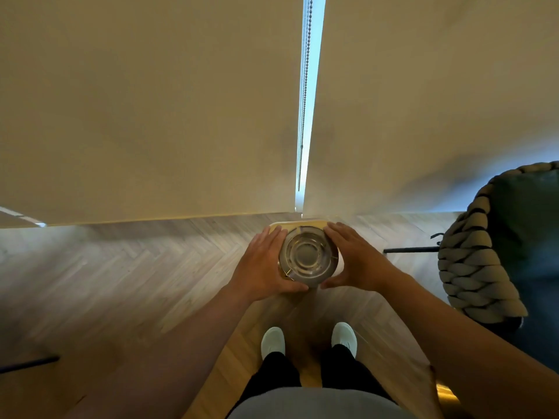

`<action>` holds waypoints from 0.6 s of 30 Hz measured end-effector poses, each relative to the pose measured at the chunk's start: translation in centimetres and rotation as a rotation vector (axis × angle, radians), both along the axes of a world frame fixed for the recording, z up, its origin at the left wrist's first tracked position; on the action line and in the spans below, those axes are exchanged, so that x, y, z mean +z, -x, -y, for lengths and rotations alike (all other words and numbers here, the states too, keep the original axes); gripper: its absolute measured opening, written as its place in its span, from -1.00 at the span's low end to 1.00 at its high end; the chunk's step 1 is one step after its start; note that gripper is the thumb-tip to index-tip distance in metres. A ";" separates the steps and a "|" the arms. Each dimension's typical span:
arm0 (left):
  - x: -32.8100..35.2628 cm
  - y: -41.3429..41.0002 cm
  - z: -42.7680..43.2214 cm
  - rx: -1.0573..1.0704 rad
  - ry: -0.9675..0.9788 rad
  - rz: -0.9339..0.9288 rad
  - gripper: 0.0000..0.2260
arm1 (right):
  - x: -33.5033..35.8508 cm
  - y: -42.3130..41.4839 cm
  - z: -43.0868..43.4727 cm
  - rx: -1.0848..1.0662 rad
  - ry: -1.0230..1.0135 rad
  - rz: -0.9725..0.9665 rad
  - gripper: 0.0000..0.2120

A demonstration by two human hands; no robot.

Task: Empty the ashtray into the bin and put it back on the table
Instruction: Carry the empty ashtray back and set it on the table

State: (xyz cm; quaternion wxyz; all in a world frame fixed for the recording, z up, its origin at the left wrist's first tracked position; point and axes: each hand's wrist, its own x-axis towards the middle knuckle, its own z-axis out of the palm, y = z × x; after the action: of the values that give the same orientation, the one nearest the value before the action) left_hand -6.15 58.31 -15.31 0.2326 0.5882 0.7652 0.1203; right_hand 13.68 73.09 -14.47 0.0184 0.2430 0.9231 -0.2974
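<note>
Room: herringbone wood floor [127, 267] below two drawn beige roller blinds [151, 110], with a bright gap and a bead chain [305, 86] between them at 12 o'clock.
Ashtray: a round clear glass ashtray [308, 255] near the centre of the view, held in the air between both hands, its ringed base facing the camera.
Bin: a yellowish rim [298, 223] shows just past the ashtray at 12 o'clock, against the foot of the blinds; most of it is hidden behind the glass, so I cannot tell whether it is the bin.
Left hand: left hand [266, 264] at 9 o'clock of the ashtray, fingers stretched along its side, thumb curled under the near edge, gripping it.
Right hand: right hand [354, 261] at 3 o'clock of the ashtray, fingers laid on the rim, thumb under the near edge, gripping it too.
Chair: a chair with a thick woven rope back [478, 261] at 3 o'clock of the view.
Feet: two white shoes [308, 340] at 6 o'clock, below dark trousers.
</note>
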 end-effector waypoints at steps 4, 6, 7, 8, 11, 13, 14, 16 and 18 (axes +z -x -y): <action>1.6 -0.5 0.7 0.003 -0.006 0.018 0.13 | 1.6 -0.7 0.8 0.004 -0.019 -0.014 0.11; 2.2 -0.7 1.2 0.005 -0.003 0.024 0.13 | 2.2 -0.9 1.4 0.009 -0.026 -0.010 0.11; 2.5 -0.9 1.4 0.000 0.003 0.025 0.13 | 2.4 -1.0 1.6 0.009 -0.024 -0.005 0.11; 2.7 -1.0 1.6 -0.007 -0.001 0.023 0.12 | 2.6 -1.2 1.9 0.004 -0.027 -0.009 0.11; 3.1 -1.4 2.3 -0.041 -0.031 0.013 0.08 | 2.7 -1.9 3.1 -0.027 -0.043 -0.019 0.11; 3.2 -1.5 2.7 -0.064 -0.049 0.015 0.07 | 2.6 -2.5 3.9 -0.055 -0.034 -0.007 0.14; 3.4 -1.5 2.9 -0.079 -0.060 0.017 0.07 | 2.5 -2.8 4.4 -0.071 -0.030 -0.010 0.15; 3.6 -1.4 3.0 -0.131 -0.093 0.022 0.06 | 2.5 -3.3 5.3 -0.130 -0.036 -0.007 0.17; 3.8 -1.4 2.8 -0.194 -0.098 0.015 0.05 | 2.6 -3.7 6.3 -0.198 -0.045 0.033 0.19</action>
State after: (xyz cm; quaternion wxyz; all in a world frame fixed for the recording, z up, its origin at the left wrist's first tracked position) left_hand -4.75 55.55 -11.53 0.2198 0.6691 0.6962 0.1387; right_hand 17.39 66.78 -11.85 -0.0012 0.3384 0.9006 -0.2729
